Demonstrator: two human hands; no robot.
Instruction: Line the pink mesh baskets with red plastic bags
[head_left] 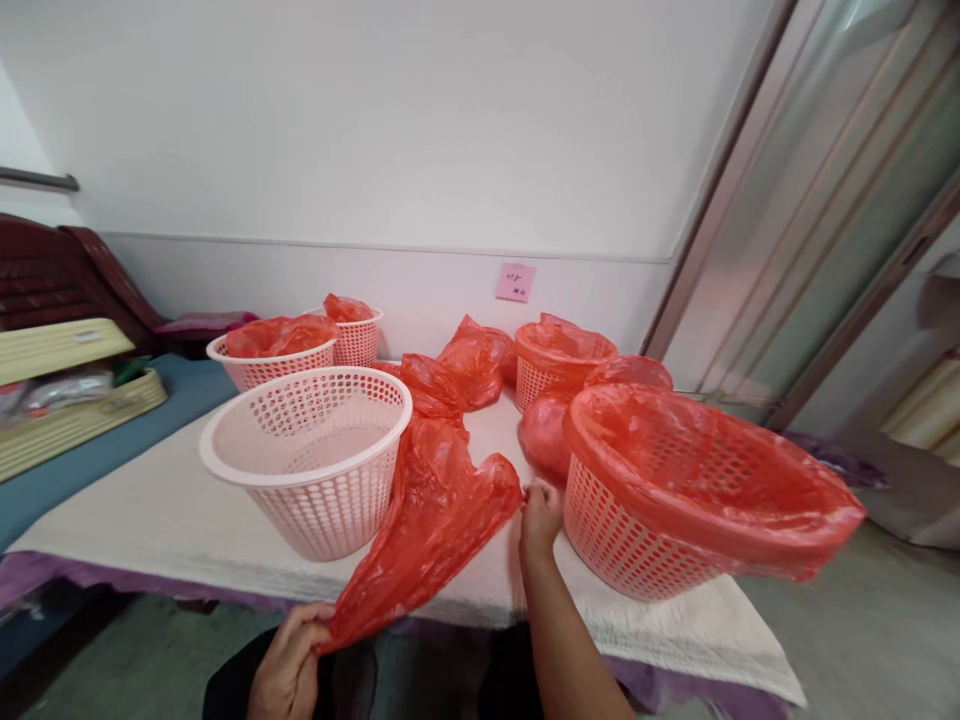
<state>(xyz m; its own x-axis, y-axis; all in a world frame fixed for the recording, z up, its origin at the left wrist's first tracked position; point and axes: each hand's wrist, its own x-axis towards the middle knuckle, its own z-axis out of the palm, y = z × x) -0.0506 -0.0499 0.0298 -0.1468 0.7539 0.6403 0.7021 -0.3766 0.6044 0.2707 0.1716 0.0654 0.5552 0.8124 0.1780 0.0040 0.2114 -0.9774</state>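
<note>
A red plastic bag (427,530) is stretched between my two hands over the table's front edge. My left hand (289,665) is closed on its lower end, below the table edge. My right hand (540,515) pinches the bag's upper corner on the white table cover (172,510). An empty pink perforated basket (315,450) stands just left of the bag. A pink basket lined with a red bag (675,490) stands just right of my right hand.
More pink baskets with red bags (559,365) (274,350) (352,330) and loose red bags (457,370) sit at the back of the table by the white wall. A pink note (515,282) is stuck on the wall. A glass door (825,200) is at right, yellow trays (67,400) at left.
</note>
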